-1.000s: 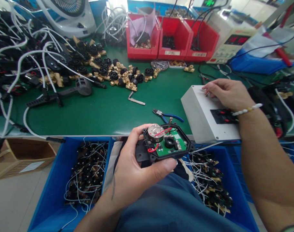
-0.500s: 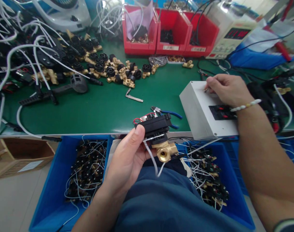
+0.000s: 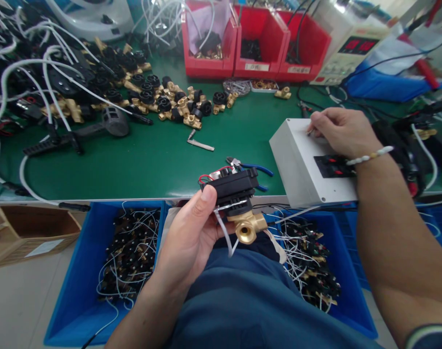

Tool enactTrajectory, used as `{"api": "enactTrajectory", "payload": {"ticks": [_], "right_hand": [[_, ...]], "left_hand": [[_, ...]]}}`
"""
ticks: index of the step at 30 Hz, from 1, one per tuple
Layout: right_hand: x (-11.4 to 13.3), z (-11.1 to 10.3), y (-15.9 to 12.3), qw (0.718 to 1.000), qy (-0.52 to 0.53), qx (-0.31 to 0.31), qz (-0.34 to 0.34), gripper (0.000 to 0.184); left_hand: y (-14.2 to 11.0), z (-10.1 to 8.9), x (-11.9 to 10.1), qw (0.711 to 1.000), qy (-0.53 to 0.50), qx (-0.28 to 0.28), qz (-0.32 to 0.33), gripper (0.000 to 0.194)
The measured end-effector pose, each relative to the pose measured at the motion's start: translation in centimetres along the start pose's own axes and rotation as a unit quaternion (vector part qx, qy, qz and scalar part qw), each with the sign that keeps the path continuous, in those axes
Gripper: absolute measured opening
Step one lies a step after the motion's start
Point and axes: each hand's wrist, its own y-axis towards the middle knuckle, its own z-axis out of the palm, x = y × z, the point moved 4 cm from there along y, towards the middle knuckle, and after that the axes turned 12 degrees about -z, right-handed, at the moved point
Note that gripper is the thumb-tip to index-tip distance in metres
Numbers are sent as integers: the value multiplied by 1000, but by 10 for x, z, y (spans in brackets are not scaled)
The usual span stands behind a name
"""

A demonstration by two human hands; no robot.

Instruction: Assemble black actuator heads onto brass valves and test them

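My left hand [image 3: 192, 225] is closed round a motorised valve [image 3: 247, 228], a brass body with a black actuator housing [image 3: 231, 186] on top. Red wires and a small motor show at the housing's upper side, and a white cable loops below it. My right hand [image 3: 339, 131] rests over a grey metal box [image 3: 297, 160], thumb and fingers pinched on a small metal toggle switch [image 3: 309, 132] on its top, partly covered by the fingers. A black terminal block with red tabs [image 3: 332, 166] lies beneath my right wrist. Blue-handled cutting pliers [image 3: 257, 168] lie behind the valve.
Brass valve bodies [image 3: 184, 106] with black caps are heaped at the back left. Red bins [image 3: 210, 68] and a power supply [image 3: 352, 53] stand behind. A hex key [image 3: 201, 144] and a grey mallet [image 3: 114, 123] lie on the green bench. Blue crates [image 3: 66, 300] sit below.
Both hands keep almost the same positions and grips. The red digits on the power supply look different. The valve's white cable loop has shifted slightly, and the whole view has moved a little.
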Motion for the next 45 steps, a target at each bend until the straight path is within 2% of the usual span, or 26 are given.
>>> {"api": "enactTrajectory", "payload": {"ticks": [9,12,14,18,23,27,30,33,35,40,45], "right_hand": [[1,0,0,1000,9,1,6,30],[-1,-1,0,1000,5,-10,-12,29],[-3,-2,0,999,-1,-24,-31,31],[-10,-1,1,998,9,-32,-52,44],[-12,1,3,996,52,-32,-60,58],[-9,2,1,996,58,-23,-66,49],[-8,3,0,995,75,-17,-70,39],[-11,4,1,995,72,-12,-69,38],[-12,5,1,995,69,-12,-72,41],[-12,4,1,996,55,0,-75,52],[-12,3,1,996,52,2,-76,55]], "left_hand": [[0,-1,-2,1000,-18,-3,14,41],[2,-2,-3,999,-27,-21,15,42],[3,-2,-3,999,-44,-29,-6,37],[4,1,-4,994,-91,-21,-55,34],[1,6,-4,990,-129,20,-55,37],[-1,8,-2,991,-119,41,-51,26],[-2,8,-1,990,-121,52,-47,27],[-3,8,-1,988,-132,62,-45,28],[-3,9,-1,988,-136,64,-44,31],[-3,10,-1,987,-141,63,-49,55],[-2,10,-1,987,-136,67,-54,59]]}}
